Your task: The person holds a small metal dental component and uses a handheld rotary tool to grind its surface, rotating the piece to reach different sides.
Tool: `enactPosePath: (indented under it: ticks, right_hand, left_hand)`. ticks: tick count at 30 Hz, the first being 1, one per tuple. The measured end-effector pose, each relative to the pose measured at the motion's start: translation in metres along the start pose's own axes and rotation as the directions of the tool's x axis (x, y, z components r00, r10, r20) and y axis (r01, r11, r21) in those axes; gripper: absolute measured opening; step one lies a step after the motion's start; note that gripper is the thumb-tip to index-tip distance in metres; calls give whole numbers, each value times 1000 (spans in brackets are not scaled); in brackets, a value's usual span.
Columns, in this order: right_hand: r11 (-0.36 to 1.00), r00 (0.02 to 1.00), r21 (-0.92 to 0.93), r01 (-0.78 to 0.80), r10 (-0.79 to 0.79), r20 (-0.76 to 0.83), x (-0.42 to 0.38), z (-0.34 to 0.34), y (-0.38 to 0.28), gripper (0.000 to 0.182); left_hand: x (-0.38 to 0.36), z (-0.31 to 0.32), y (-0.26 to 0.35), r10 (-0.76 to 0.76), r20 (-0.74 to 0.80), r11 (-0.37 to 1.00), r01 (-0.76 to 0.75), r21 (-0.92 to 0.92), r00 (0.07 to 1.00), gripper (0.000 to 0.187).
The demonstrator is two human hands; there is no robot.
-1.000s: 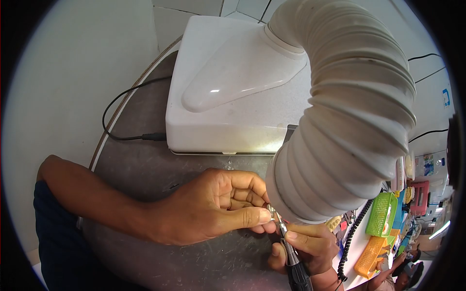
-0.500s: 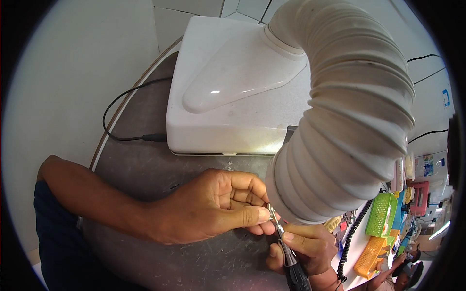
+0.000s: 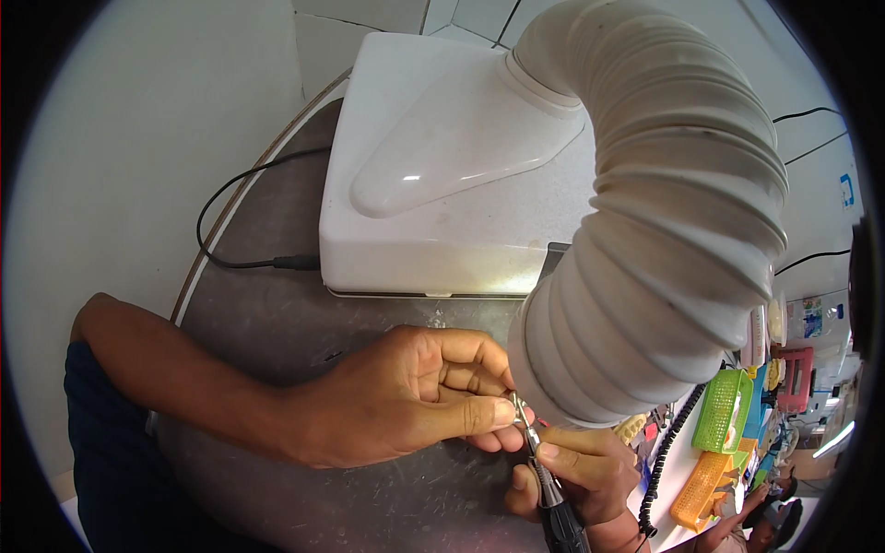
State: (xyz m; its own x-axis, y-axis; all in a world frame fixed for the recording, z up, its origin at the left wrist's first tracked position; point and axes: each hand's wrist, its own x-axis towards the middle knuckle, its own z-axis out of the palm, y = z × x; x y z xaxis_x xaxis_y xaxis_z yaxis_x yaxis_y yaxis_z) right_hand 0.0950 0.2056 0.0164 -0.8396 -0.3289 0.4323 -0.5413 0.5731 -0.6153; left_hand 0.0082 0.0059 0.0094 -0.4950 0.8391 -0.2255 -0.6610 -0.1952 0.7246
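My left hand point(image 3: 396, 405) pinches a small shiny piece point(image 3: 516, 405) between thumb and fingers; its exact kind is too small to make out. Wrapped round a rotary handpiece point(image 3: 560, 521) with a dark body and metal front is my right hand point(image 3: 595, 470). The handpiece's tip meets or nearly meets the small piece; contact cannot be told. Both hands are just below the mouth of a ribbed white hose point(image 3: 682, 212), over the grey worktop point(image 3: 369, 507).
The hose curves up from a white box-shaped machine point(image 3: 433, 249) behind my hands. A black cable point(image 3: 221, 261) runs from the machine's left side. To the right are a coiled black cord point(image 3: 659, 475), a green basket point(image 3: 722, 410) and an orange basket point(image 3: 699, 488). Another person point(image 3: 737, 535) is at lower right.
The view has shifted very slightly. Both hands keep their grip, and the small piece and handpiece tip have barely moved.
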Motion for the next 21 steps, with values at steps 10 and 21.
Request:
enactPosePath:
  ticks: [10, 21]
  right_hand:
    - [999, 998, -34, 31, -33, -48, -3, 0, 0, 41]
    - [1000, 1000, 22, 10, -10, -22, 0, 2, 3, 45]
  left_hand:
    - [0, 0, -3, 45, -12, 998, -45, -34, 999, 21]
    - [-1, 1, 0, 2, -23, 1000, -1, 16, 1000, 20]
